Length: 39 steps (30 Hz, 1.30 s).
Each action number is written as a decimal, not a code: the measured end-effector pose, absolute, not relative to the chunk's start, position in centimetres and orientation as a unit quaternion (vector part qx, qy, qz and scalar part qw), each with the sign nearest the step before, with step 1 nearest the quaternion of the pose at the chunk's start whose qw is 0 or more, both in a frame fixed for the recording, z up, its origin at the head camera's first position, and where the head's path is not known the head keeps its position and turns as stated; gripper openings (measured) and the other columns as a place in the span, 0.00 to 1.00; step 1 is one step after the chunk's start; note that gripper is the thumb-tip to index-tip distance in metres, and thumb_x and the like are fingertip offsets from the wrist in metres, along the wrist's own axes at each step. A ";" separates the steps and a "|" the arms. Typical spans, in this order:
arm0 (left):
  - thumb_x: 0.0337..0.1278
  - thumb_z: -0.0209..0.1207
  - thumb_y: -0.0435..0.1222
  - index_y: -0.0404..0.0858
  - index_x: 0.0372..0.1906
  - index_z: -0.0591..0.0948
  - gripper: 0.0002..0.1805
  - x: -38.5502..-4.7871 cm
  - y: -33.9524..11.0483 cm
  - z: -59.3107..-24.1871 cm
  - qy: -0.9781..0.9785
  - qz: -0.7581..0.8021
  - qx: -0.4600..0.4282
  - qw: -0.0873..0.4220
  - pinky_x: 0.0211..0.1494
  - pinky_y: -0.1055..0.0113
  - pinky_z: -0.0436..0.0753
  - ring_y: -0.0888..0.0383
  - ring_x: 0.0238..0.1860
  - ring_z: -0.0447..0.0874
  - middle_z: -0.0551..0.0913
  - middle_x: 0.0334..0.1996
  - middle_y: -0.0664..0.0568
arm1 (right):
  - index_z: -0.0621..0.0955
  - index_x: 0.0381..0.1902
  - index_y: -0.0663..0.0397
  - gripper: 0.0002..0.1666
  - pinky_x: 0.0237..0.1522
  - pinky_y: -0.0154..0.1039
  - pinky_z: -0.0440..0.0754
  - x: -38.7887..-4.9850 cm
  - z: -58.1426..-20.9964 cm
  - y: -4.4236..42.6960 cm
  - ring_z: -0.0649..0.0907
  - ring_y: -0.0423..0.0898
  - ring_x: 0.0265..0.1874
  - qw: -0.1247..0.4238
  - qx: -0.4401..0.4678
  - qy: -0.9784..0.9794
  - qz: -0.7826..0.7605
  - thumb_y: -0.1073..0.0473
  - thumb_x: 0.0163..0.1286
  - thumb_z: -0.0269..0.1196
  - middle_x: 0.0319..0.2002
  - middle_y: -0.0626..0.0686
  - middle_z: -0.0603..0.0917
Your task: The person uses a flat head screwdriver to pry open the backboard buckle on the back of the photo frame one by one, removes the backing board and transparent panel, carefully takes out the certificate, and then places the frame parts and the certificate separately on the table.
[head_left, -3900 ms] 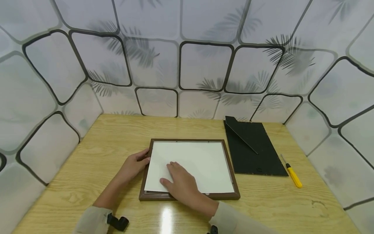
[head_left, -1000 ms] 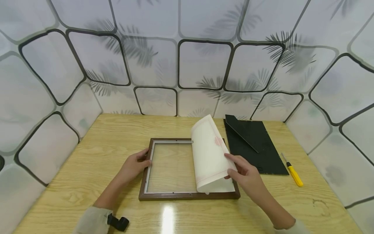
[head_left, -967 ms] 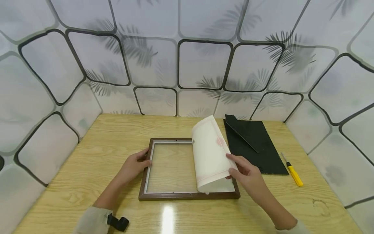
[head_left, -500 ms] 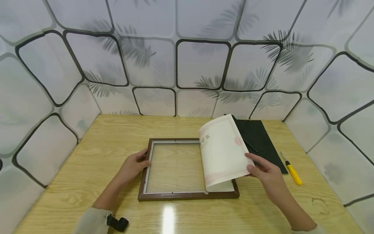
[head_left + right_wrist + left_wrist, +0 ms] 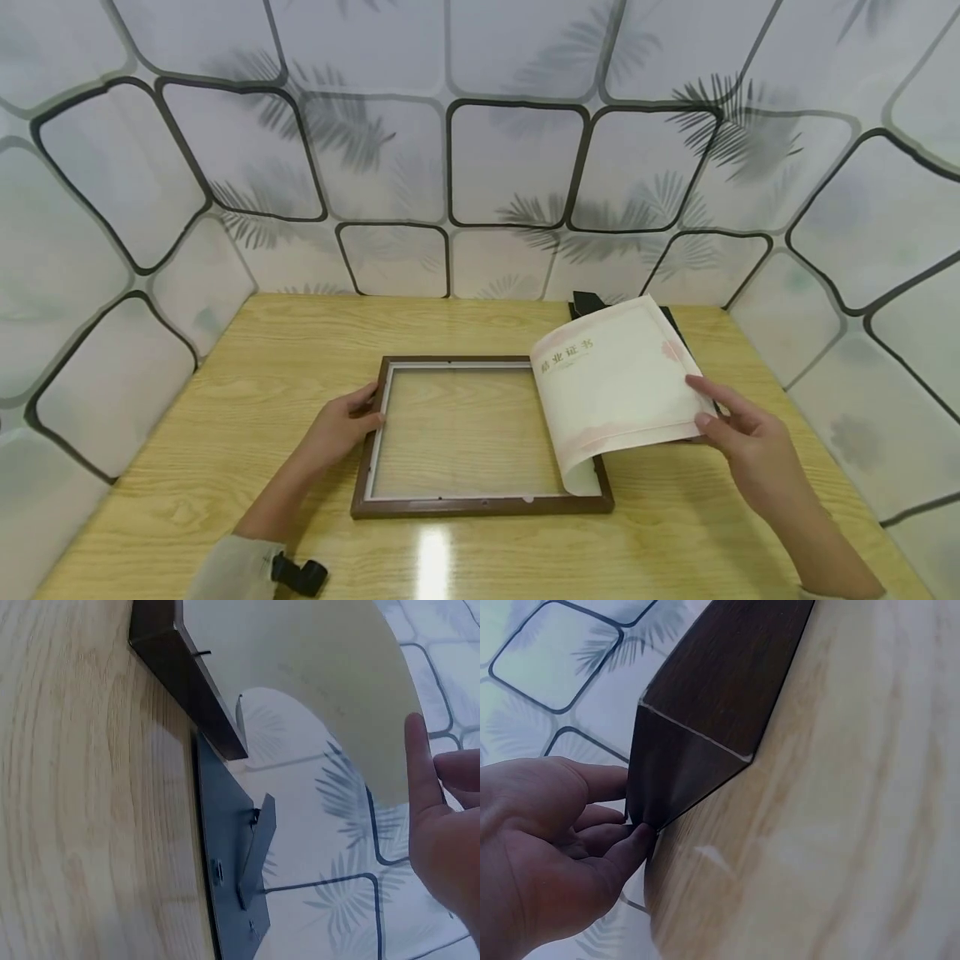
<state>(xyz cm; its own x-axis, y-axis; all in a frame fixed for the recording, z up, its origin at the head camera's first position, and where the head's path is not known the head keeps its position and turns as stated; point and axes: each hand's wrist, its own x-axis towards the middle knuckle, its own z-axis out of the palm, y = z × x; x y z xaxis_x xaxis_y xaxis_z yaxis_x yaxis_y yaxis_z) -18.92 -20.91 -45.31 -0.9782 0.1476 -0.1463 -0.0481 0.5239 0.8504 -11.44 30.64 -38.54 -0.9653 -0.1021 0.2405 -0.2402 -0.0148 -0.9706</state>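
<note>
A brown picture frame lies flat on the table, with a clear pane inside through which the wood grain shows. My left hand grips its left side, the thumb on top. In the left wrist view, that hand's fingers and thumb meet the dark frame near its corner. With thumb and fingers, my right hand pinches the edge of a cream certificate bearing gold characters and a pinkish border. The sheet curls upward, its lower end still inside the frame's right side. The right wrist view shows the sheet's underside.
Behind the sheet lies a black backing board with a stand leg, mostly covered in the head view. The screwdriver seen earlier at the right is hidden. A patterned wall covering rises behind the wooden table.
The right hand first lay flat on the white sheet, then lifted its left edge and drew it over to the right, exposing the pane and printed side. The left hand stays on the frame.
</note>
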 end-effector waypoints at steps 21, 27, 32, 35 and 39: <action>0.73 0.57 0.38 0.35 0.79 0.57 0.36 -18.4 -21.1 -45.2 0.852 0.511 0.030 0.113 0.70 0.45 0.72 0.36 0.72 0.66 0.66 0.72 0.31 | 0.81 0.63 0.59 0.23 0.40 0.29 0.86 -10.6 -38.0 34.6 0.87 0.36 0.39 0.058 0.042 -0.712 0.699 0.73 0.72 0.59 0.56 0.36 0.79; 0.72 0.57 0.38 0.36 0.79 0.58 0.36 -18.5 -20.9 -45.4 0.856 0.505 0.027 0.108 0.70 0.45 0.73 0.37 0.71 0.68 0.67 0.72 0.32 | 0.81 0.62 0.62 0.24 0.41 0.30 0.86 -10.7 -37.0 34.3 0.87 0.39 0.40 0.077 0.084 -0.653 0.749 0.79 0.72 0.53 0.57 0.41 0.83; 0.72 0.57 0.39 0.36 0.79 0.59 0.36 -18.6 -20.9 -45.7 0.857 0.504 0.028 0.106 0.70 0.45 0.73 0.37 0.71 0.68 0.68 0.71 0.32 | 0.79 0.62 0.69 0.28 0.44 0.34 0.86 -10.9 -35.9 34.3 0.88 0.44 0.46 0.098 0.138 -0.549 0.819 0.86 0.70 0.45 0.58 0.54 0.85; 0.72 0.57 0.39 0.35 0.79 0.59 0.36 -18.6 -20.9 -45.7 0.858 0.502 0.029 0.105 0.69 0.45 0.73 0.36 0.70 0.68 0.68 0.71 0.32 | 0.79 0.61 0.72 0.28 0.44 0.37 0.86 -11.0 -35.4 34.4 0.88 0.47 0.48 0.111 0.143 -0.521 0.834 0.87 0.69 0.44 0.56 0.57 0.86; 0.72 0.57 0.39 0.35 0.79 0.59 0.36 -18.6 -20.9 -45.8 0.858 0.502 0.030 0.105 0.69 0.45 0.73 0.36 0.70 0.68 0.69 0.71 0.32 | 0.81 0.59 0.69 0.27 0.42 0.36 0.87 -11.1 -35.5 34.9 0.88 0.45 0.47 0.118 0.110 -0.533 0.831 0.86 0.70 0.47 0.55 0.54 0.87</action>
